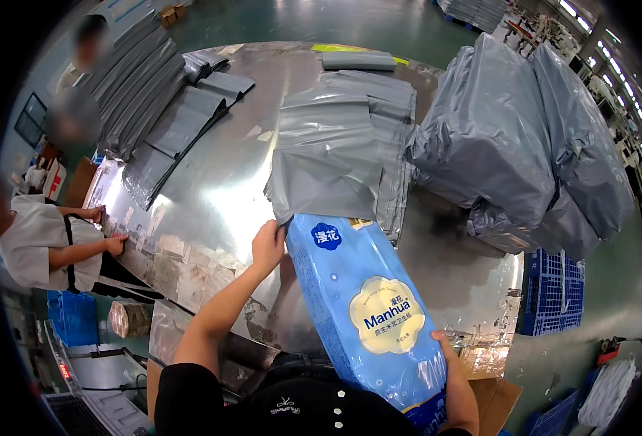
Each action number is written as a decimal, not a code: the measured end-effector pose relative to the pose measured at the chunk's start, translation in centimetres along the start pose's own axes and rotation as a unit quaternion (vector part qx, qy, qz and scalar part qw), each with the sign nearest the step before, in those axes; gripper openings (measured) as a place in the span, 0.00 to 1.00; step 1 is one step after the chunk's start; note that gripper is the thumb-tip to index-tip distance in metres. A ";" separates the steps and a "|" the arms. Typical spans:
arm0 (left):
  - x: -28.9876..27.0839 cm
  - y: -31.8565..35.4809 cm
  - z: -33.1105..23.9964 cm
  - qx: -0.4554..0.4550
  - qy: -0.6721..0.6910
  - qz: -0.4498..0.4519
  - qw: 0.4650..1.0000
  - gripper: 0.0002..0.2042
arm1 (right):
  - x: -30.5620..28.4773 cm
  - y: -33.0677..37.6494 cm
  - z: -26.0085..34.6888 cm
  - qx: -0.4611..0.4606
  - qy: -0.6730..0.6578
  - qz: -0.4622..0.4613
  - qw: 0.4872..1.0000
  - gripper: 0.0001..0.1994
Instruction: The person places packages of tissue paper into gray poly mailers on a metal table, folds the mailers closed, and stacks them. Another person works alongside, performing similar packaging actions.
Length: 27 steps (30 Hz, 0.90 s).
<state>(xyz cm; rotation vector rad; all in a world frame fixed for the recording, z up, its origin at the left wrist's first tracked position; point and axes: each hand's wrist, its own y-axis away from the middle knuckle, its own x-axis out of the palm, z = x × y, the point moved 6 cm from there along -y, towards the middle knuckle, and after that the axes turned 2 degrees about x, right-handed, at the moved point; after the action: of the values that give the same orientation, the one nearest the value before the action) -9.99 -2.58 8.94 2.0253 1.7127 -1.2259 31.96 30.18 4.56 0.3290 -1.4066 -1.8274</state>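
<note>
A long light-blue plastic-wrapped toilet paper pack (335, 291) with a cream label lies slanted before me, its near end against my body. Its far end sits at the mouth of a grey plastic mailing bag (328, 174), which lies flat on a stack of similar bags. My left hand (268, 247) is closed on the bag's near left corner, beside the pack's far end. With my right hand (451, 363) I grip the pack's right side near its lower end; most of those fingers are hidden behind it.
The round metal table (233, 182) carries big filled grey bags (488, 123) at the right and piled flat grey bags (135, 87) at the left. Another person (37, 232) stands at the left edge. A blue plastic pallet (553, 294) stands beyond the table's right side.
</note>
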 end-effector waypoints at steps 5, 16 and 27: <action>-0.9 2.7 -4.0 0.185 -0.073 0.041 0.979 0.04 | -0.7 -0.2 0.5 -0.032 0.036 0.005 0.999 0.41; 3.0 9.2 -0.2 0.017 0.143 0.300 0.943 0.15 | -1.0 -0.5 1.7 -0.025 0.086 0.004 0.996 0.41; 5.9 3.2 -0.9 -0.488 0.469 0.058 0.734 0.64 | 11.5 7.3 9.4 -0.157 0.062 0.126 0.978 0.37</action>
<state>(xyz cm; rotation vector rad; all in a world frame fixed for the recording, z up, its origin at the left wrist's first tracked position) -6.89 1.22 4.26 1.9398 1.8284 0.8761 21.69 28.01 17.26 0.0937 -1.0057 -1.7498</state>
